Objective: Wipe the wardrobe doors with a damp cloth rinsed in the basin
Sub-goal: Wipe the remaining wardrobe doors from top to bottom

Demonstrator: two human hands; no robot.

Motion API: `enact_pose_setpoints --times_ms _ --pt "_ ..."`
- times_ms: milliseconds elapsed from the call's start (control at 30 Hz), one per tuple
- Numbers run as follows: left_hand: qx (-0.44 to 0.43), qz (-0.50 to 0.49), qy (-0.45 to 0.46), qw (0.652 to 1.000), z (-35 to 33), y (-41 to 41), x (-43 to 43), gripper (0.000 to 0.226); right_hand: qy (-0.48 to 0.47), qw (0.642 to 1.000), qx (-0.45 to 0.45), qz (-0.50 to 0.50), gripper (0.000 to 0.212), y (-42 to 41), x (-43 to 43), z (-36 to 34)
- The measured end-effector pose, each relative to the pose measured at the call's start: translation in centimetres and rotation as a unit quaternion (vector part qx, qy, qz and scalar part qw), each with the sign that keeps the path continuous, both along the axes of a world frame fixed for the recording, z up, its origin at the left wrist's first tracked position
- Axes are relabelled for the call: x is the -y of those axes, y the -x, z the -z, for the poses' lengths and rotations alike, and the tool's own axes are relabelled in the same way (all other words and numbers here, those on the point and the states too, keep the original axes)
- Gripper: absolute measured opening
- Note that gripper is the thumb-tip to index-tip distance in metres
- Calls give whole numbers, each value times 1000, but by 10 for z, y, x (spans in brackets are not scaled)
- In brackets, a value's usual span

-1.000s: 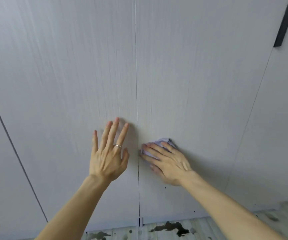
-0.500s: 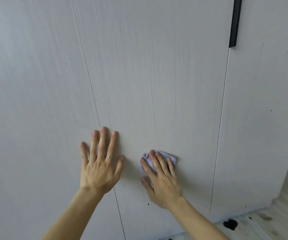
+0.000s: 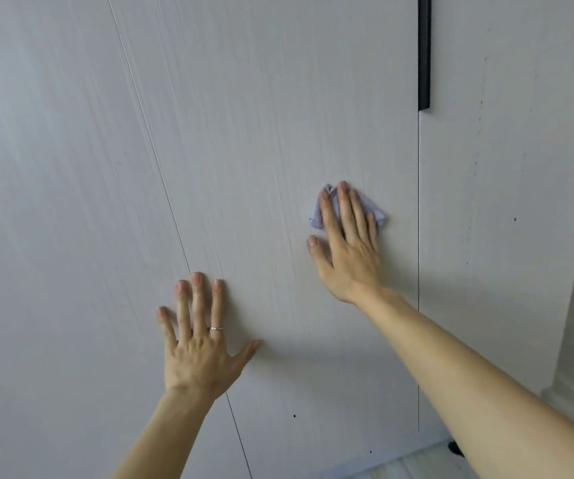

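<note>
Wiping looks under way rather than finished: the small pale-lilac woven cloth [image 3: 314, 217] lies flat against the middle pale-grey wood-grain wardrobe door [image 3: 278, 133], near its centre, and nothing on the panels shows plainly which stretches are already damp. Small dark specks show on the right-hand grey door panel [image 3: 485, 167] at 3 o'clock of the cloth and low on the middle door at 6 o'clock, so I judge a good share of surface is left, including the strip by the long black bar handle [image 3: 424, 53] at 1 o'clock. The basin is out of view, so rinsing cannot be judged. The right hand [image 3: 351, 247] covers the cloth, its straight fingers [image 3: 346, 209] pressing it to the door with nothing curled round it; the cloth peeps out at 10 o'clock beside the forefinger and at 3 o'clock beyond the little finger, while the thumb rests on bare door at 8 o'clock. The left hand [image 3: 199, 344], at 7 o'clock of the right and well apart from the cloth, lies flat and splayed across a door seam, holding nothing
</note>
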State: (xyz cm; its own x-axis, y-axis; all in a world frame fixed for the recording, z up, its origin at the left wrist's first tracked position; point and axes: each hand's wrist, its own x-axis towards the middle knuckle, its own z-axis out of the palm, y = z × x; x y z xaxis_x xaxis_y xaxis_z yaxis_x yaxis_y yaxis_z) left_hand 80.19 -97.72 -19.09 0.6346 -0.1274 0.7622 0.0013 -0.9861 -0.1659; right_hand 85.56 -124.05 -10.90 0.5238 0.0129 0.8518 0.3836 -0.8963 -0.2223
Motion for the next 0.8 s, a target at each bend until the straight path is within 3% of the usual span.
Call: enact_pose_setpoints --times_ms 133,233,333,467,600,700,800 --pt "-22 -16 -12 1000 -6 12 0 137 -89 994 -64 -5 84 21 -18 64" --pt "-55 -39 -22 997 -16 25 5 135 -33 986 -160 -26 89 35 -4 83" --pt "-16 2 -20 1000 -31 34 8 117 18 979 -204 -22 90 48 8 64" --pt "53 64 -29 996 -59 26 12 97 -22 991 -131 -31 94 31 14 -14" --pt "55 77 -19 995 -65 11 19 84 -89 995 -37 -29 80 5 24 -79" --pt "58 71 -10 996 -48 7 20 96 -160 987 -12 1 73 -1 7 -38" --pt "22 60 -16 998 -22 14 20 113 -252 965 -68 -19 63 7 -13 33"
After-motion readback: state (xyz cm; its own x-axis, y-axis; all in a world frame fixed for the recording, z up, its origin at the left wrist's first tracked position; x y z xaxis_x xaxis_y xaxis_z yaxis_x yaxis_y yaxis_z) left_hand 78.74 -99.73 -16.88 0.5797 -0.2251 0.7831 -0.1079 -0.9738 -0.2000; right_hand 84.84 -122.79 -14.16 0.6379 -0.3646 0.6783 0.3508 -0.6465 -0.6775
